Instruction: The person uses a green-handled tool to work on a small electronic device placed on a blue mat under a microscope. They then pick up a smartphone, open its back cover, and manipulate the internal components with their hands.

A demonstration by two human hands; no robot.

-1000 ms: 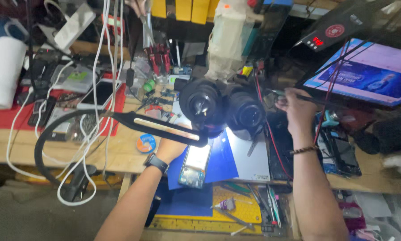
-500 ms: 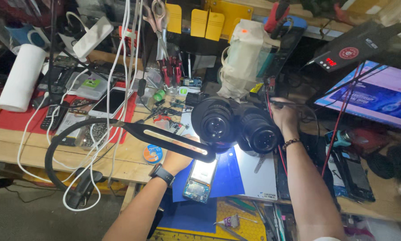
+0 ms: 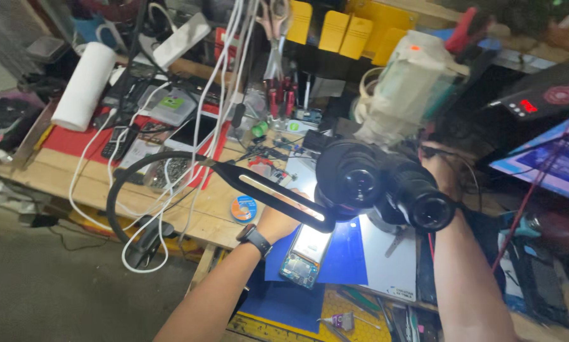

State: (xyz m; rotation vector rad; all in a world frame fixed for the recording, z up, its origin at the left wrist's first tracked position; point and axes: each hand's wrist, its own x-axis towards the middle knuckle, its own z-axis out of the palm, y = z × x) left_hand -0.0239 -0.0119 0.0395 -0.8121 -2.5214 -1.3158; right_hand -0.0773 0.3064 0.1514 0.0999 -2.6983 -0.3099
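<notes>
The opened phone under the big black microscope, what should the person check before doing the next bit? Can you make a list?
1. Opened phone with bare circuit board lies flat on the blue mat: ok.
2. Phone sits under the black twin-eyepiece microscope: cannot tell, the eyepieces hide the lens.
3. Black bar lamp on its bendy arm lights the phone: ok, the top of the phone glows.
4. Left hand steadies the phone: cannot tell, the lamp hides the fingers.
5. Right hand has a tool ready: cannot tell, it is behind the microscope.
6. White cables hang away from the phone: ok.
</notes>
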